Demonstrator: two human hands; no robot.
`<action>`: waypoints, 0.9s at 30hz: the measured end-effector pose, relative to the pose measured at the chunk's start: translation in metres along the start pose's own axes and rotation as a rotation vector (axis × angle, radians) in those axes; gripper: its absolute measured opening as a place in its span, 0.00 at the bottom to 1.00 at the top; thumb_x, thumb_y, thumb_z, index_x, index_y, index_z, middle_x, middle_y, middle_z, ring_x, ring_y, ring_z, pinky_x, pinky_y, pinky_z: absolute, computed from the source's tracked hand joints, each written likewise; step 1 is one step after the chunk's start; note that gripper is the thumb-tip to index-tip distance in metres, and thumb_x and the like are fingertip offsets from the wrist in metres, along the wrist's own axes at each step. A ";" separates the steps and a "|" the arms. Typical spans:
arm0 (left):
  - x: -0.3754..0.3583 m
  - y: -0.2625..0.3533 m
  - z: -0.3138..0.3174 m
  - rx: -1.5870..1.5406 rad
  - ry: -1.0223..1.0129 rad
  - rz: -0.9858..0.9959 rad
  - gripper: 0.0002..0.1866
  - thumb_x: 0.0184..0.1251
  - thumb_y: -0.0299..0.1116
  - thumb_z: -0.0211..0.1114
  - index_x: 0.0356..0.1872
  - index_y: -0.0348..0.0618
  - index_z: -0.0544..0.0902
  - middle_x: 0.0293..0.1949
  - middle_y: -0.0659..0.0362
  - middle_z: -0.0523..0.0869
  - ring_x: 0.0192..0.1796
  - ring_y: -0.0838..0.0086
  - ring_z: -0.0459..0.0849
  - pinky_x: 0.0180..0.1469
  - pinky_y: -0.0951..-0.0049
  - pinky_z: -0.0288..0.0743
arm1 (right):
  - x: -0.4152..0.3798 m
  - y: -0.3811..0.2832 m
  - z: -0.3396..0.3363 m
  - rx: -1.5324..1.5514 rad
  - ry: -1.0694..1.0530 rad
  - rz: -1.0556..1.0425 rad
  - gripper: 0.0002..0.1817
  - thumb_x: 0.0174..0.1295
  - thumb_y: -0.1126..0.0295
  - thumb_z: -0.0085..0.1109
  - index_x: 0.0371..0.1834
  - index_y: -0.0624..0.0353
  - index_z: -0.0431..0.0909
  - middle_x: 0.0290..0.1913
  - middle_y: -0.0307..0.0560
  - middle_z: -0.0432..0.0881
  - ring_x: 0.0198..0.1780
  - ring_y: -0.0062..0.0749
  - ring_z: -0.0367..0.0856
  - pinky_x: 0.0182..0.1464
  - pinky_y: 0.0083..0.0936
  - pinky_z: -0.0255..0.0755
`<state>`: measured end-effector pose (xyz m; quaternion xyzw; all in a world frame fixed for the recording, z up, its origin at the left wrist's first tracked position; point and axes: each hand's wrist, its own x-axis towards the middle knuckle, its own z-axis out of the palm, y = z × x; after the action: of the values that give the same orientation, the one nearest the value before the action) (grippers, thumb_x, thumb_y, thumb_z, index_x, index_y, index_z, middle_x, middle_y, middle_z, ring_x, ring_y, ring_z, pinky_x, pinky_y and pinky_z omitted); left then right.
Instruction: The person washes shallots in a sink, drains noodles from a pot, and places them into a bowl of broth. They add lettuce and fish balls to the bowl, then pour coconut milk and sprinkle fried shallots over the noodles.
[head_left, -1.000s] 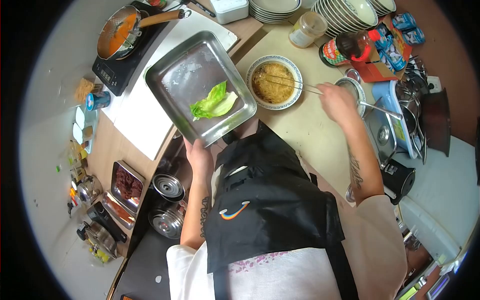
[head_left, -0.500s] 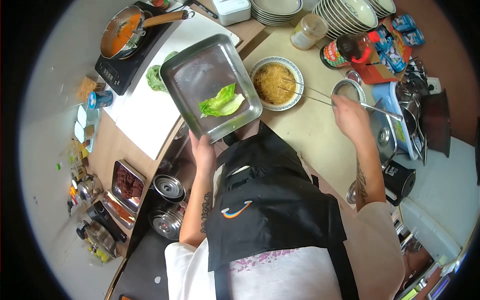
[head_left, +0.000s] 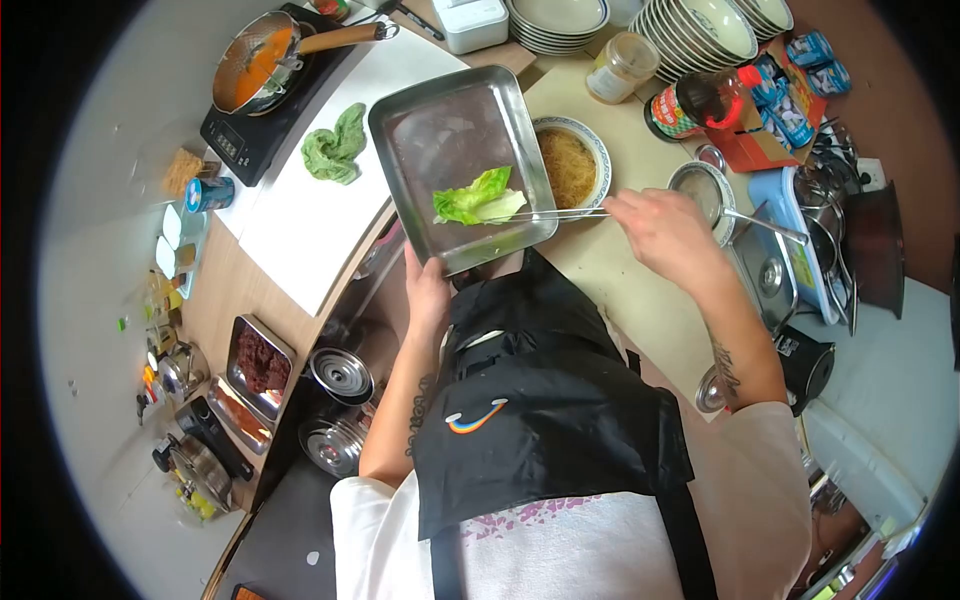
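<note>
Gripping the near edge, the left hand (head_left: 428, 290) keeps the metal tray (head_left: 440, 130) lifted — partly over the noodle bowl (head_left: 585, 160). Metal chopsticks (head_left: 555, 213) are pinched by the closed right hand (head_left: 665, 235), tips touching the lettuce leaf (head_left: 475, 200) lying in the tray — green cloth (head_left: 335, 145) is left on the white board (head_left: 300, 230).

The left hand (head_left: 428, 292) grips the near edge of a steel tray (head_left: 440, 130), holding it above the counter so that it partly covers a patterned bowl of noodles (head_left: 578, 165). A lettuce leaf (head_left: 475, 199) lies in the tray. The right hand (head_left: 662, 228) holds metal chopsticks (head_left: 560, 213) whose tips touch the leaf. A green cloth (head_left: 336, 146) rests on the white board (head_left: 300, 225) beside a pan of orange sauce (head_left: 256, 65).
</note>
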<state>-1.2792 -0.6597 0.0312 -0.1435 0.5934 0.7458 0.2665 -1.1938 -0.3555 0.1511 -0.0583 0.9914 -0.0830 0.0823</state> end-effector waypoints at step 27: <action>0.005 -0.020 -0.034 0.053 0.090 0.050 0.28 0.67 0.20 0.47 0.70 0.43 0.67 0.51 0.56 0.80 0.47 0.71 0.80 0.47 0.69 0.76 | -0.035 0.035 -0.054 0.069 0.164 0.293 0.13 0.67 0.69 0.56 0.50 0.59 0.83 0.45 0.51 0.86 0.44 0.52 0.84 0.47 0.45 0.77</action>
<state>-1.2754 -0.6879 0.0040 -0.1550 0.6278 0.7289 0.2247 -1.1726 -0.3088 0.2025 0.0966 0.9893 -0.1088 0.0145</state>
